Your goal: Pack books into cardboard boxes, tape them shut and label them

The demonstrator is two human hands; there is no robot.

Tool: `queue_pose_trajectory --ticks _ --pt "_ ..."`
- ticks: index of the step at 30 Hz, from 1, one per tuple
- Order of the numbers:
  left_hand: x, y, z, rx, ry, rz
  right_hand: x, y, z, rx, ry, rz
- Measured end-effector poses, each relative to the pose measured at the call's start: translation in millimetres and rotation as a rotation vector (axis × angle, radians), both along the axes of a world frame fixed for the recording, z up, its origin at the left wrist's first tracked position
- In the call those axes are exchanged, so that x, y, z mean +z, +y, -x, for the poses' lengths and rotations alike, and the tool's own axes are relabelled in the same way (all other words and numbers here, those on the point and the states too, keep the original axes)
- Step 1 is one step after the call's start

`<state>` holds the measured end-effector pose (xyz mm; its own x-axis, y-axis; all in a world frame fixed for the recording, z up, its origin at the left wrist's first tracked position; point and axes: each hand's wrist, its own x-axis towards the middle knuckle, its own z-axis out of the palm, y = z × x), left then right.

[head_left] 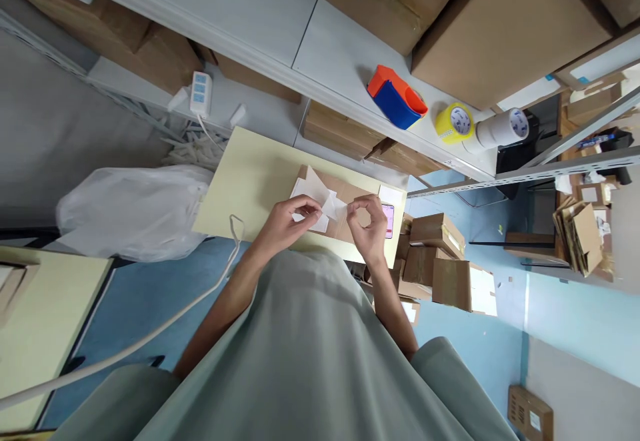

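Observation:
My left hand [290, 224] is closed in a pinch at the edge of a thin white sheet [315, 187], which looks like paper or a label. Opposite it, my right hand [369, 231] has thumb and forefinger pressed together on a small translucent white corner [340, 209] of the sheet. Creased and lifted, the sheet stands partly above a flat brown cardboard piece [343, 229]. More white paper lies under my left fingers, partly hidden. A phone [388, 221] with a lit pink screen rests just right of my right hand.
The pale yellow table [235, 174] stands below a grey shelf [350, 61]. On the shelf sit an orange and blue tape dispenser [397, 97], tape rolls [454, 123] and cartons. A white cable [195, 301] crosses at left, near a plastic bag [135, 211]. Cardboard boxes [450, 284] stand at right.

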<state>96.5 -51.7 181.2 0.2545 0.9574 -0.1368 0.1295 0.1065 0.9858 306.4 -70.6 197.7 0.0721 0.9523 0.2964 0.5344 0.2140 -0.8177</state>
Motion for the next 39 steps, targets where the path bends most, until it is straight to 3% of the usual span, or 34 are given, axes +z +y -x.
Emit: queue_pose_trajectory --ticks 8,12,27,31,39 --pt "-2.0 -1.7 5.3 0.035 -0.065 0.113 -3.6 -7.9 21.3 0.089 -0.009 0.070" --pt "-2.8 -1.1 2.6 0.066 -0.072 0.090 -5.0 -8.6 28.8 0.105 0.008 0.064" --pt "-26.4 0.6 4.8 0.152 -0.091 0.178 -12.2 -4.9 6.0 -0.146 0.141 0.176" --pt "-29.7 0.9 1.1 0.165 -0.131 0.186 -9.4 -4.9 5.5 -0.120 0.166 0.236" --pt "-24.4 -1.7 -8.4 0.164 -0.103 0.138 -11.8 -7.2 11.5 -0.047 0.232 0.197"
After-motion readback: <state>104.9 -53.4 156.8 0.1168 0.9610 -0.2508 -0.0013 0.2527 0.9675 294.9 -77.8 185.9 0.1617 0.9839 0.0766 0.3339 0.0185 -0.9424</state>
